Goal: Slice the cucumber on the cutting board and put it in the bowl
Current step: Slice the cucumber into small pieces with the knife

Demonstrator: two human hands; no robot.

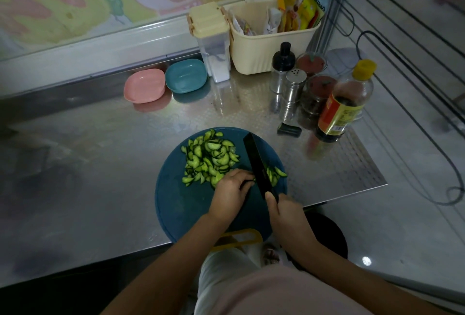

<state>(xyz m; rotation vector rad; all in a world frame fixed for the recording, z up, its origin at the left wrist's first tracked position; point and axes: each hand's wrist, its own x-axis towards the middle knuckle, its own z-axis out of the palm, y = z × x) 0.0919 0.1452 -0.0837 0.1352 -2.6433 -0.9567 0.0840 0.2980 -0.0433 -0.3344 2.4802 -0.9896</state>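
Most of the cucumber (pixel 210 158) already lies sliced on the blue cutting board (pixel 181 201) at the table's near edge. My right hand (pixel 284 210) has its fingers wrapped round the knife (pixel 256 163) handle. My left hand (pixel 232 188) curls its fingers over the last stub, mostly hidden. Nothing is bowled yet, I judge. The pink bowl (pixel 144 85) and teal bowl (pixel 186 75) sit far left on the steel table (pixel 100 163), with a sauce bottle (pixel 344 103) to the right.
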